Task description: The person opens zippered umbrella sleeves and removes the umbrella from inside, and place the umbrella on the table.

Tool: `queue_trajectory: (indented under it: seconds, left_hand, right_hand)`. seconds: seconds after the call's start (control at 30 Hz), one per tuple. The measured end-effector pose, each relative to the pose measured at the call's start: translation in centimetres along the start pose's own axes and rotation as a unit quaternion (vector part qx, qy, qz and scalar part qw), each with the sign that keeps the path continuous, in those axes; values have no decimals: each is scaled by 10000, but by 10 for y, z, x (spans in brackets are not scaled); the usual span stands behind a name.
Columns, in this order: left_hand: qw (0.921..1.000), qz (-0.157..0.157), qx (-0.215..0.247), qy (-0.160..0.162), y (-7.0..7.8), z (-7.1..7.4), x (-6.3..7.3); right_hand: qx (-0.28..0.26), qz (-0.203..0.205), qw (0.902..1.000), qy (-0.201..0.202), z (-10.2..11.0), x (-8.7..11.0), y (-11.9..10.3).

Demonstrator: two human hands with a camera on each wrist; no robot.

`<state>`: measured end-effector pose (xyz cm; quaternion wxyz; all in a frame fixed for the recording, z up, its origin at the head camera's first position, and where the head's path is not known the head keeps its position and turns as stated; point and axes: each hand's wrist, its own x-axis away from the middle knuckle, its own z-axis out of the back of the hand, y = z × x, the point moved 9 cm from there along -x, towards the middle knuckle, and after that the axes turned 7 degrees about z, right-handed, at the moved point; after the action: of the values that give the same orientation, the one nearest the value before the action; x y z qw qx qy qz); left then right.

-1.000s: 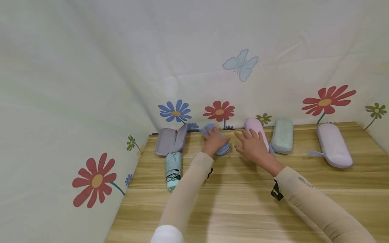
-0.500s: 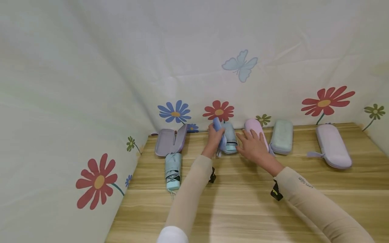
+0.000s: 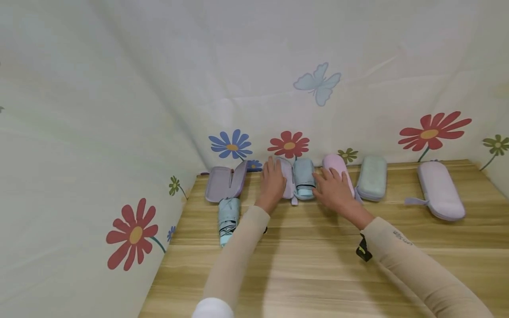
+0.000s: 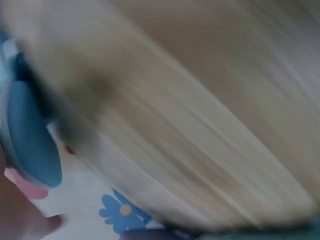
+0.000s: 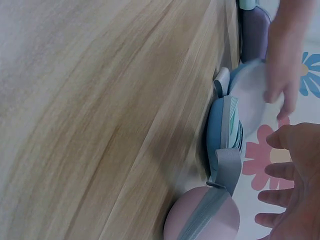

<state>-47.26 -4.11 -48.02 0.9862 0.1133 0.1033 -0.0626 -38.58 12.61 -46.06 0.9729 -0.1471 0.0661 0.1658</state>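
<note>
A blue zip case lies unzipped at the back of the table, its lid (image 3: 287,183) swung to the left with the pale lining up. A folded light-blue umbrella (image 3: 304,171) sits in its right half. My left hand (image 3: 272,183) is at the lid's left edge, fingers straight. In the left wrist view the lid's blue outside (image 4: 32,130) shows beside the thumb. My right hand (image 3: 335,190), fingers spread, lies over the front of a pink case (image 3: 333,163), thumb side close to the umbrella. The right wrist view shows these fingers straight and holding nothing.
To the left stands an open purple case (image 3: 220,183), a second folded umbrella (image 3: 228,214) in front of it. A green case (image 3: 372,178) and a pale pink case (image 3: 440,190) lie to the right. A flowered cloth wall (image 3: 254,106) rises behind the table.
The left hand has lifted the blue case's lid and swung it over to the left, baring the umbrella inside, and has loosened its grip. The right hand stays almost in place.
</note>
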Motion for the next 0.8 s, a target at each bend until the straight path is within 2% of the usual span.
queue_trajectory:
  seconds: [0.03,0.07,0.13,0.17,0.23,0.33,0.4,0.5,0.67,0.8]
  left_hand:
    - [9973,-383,-626,43,4,-3,3]
    - [9906,-737,-1148,83,7,-6,6]
    - [9766,-1224,-1769,-5,10,-14,12]
    - [9738,-1306,-1854,-188,9,-19,14]
    - [9763,-1203,-1664,-687,5,-29,18]
    - [9800,-656,-1220,-1432,-4,-42,24]
    - [9792,-326,-1068,-1696,-8,-49,26]
    - [9782,-104,-1150,-1725,-8,-52,24]
    - [9784,6,-1301,-1606,-3,-53,17]
    - [9777,144,-1304,-1640,-3,-58,16]
  right_hand:
    - [-44,13,10000,15,0,-1,-1]
    - [-82,35,10000,40,0,-2,-2]
    - [-130,101,9998,102,1,-4,-5]
    - [-149,136,9997,135,1,-5,-7]
    - [-92,292,9992,269,3,-7,-13]
    - [-11,597,9970,502,6,-11,-24]
    - [5,758,9953,603,8,-15,-30]
    - [-161,748,9954,569,8,-21,-32]
    - [-421,539,9970,367,1,-33,-28]
    - [-543,499,9969,258,-9,-40,-26]
